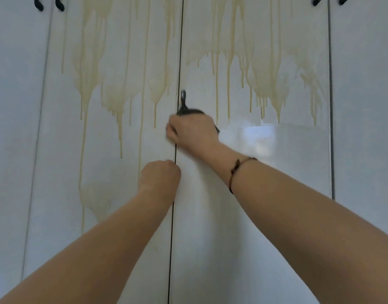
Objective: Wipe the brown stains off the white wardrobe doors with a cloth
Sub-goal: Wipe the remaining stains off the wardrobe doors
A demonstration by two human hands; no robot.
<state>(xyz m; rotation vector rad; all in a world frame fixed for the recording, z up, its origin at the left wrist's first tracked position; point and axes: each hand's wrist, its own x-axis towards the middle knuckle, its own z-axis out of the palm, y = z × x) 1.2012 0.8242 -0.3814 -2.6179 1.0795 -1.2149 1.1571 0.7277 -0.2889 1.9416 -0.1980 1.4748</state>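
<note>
Centre of frame: gripping dark cloth [189, 111] with right hand [193, 130], fingers curled over it, on door [232, 216] seam. Below: left hand [160, 174] fisted, nothing seen inside. Above: stains [114, 97].

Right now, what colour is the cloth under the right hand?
Dark grey, near black. Head view: the cloth peeks out above the right hand.

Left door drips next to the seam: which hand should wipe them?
Right. The right hand already grips the cloth at the seam, just beside the drips on the left door. The left hand sits lower and holds no cloth.
</note>
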